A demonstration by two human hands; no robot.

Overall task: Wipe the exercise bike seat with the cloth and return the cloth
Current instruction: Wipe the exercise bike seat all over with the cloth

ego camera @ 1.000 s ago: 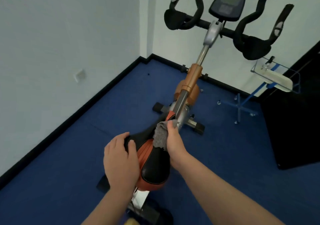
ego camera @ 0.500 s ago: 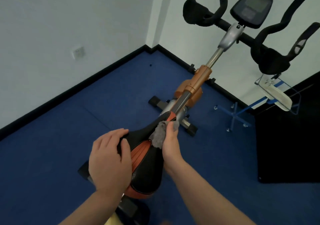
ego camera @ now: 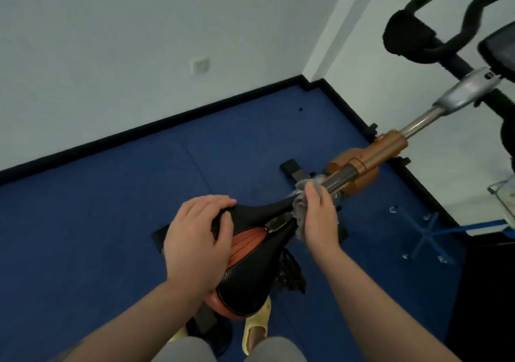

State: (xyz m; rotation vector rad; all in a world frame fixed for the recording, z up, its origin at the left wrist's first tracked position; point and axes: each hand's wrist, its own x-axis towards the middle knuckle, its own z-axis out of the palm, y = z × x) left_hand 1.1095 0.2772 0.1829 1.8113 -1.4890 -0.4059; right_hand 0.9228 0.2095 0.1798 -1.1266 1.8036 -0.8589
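Note:
The exercise bike seat (ego camera: pixel 250 272) is black with an orange panel and sits low in the middle of the view. My left hand (ego camera: pixel 195 239) lies flat over the seat's left side, fingers wrapped on its edge. At the seat's narrow front tip my right hand (ego camera: pixel 317 222) presses a grey cloth (ego camera: pixel 299 208), bunched under the palm and partly hidden by my fingers.
The bike's orange frame (ego camera: pixel 367 161) and silver post lead up right to black handlebars (ego camera: pixel 412 38) and a console. A blue-legged clear stand (ego camera: pixel 426 236) is on the right of the blue floor. White walls meet in the corner behind. My feet in yellow slippers (ego camera: pixel 256 325) stand below the seat.
My view has swung left and down, so the bike sits further right. My right hand has slid the cloth forward to the seat's tip. My left hand stays on the seat.

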